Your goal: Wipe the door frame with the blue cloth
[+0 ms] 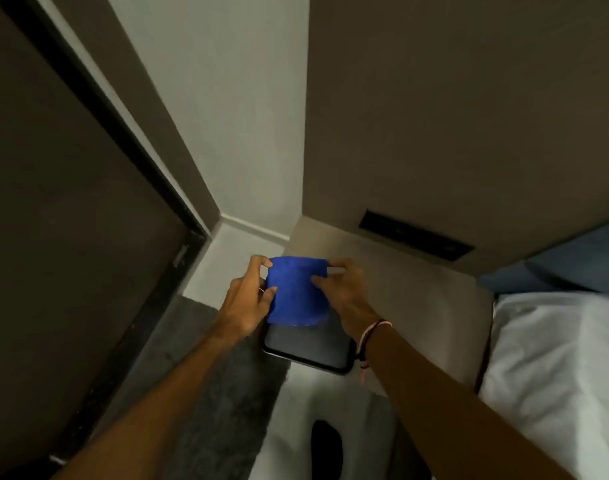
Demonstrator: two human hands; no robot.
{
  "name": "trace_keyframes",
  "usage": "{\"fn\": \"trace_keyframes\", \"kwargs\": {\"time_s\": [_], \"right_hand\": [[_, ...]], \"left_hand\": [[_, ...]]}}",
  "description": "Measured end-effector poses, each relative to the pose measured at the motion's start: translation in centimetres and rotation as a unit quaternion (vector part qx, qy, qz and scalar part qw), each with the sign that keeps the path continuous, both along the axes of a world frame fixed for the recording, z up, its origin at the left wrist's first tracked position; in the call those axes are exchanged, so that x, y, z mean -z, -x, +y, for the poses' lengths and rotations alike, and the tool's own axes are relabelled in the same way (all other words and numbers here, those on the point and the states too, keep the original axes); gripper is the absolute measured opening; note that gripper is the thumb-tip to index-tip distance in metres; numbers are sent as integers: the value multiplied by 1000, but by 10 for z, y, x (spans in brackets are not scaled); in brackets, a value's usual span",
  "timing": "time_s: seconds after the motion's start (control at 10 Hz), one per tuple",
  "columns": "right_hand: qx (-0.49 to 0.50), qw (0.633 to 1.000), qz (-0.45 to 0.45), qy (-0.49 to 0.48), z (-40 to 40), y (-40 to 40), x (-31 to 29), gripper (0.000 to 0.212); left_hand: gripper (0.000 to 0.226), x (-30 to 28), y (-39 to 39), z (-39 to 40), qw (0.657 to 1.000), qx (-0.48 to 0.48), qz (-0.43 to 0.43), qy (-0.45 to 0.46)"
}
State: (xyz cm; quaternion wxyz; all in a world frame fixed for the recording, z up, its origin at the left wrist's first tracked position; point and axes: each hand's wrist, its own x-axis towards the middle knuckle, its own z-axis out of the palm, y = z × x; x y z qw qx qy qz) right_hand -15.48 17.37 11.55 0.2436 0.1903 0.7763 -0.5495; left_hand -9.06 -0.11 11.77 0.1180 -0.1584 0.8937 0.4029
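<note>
Both bare forearms reach forward; left hand (249, 299) and right hand (344, 292) each pinch the square blue cloth (296, 292), above a dark glossy tablet (308, 348), beside the black door frame (98, 109).

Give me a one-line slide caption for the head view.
Both hands, left hand and right hand, hold the blue cloth spread above a dark tablet, the door frame at left.

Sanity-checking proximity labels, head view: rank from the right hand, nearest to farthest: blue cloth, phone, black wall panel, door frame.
1. blue cloth, pinched in the right hand
2. phone, just below it
3. black wall panel, up and right
4. door frame, far left
</note>
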Motion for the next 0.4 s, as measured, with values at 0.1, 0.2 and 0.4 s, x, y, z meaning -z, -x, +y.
{"fn": "trace_keyframes", "kwargs": {"time_s": [0.1,0.2,0.4], "right_hand": [[33,996,-78,-8,11,-8,72,44],[43,990,-132,-8,18,-12,119,47],[-17,988,-150,-10,26,-17,158,64]], "left_hand": [[34,71,-4,14,998,7,-54,-10],[34,117,-10,22,995,12,-96,-16],[49,157,-10,32,987,47,-155,-2]]}}
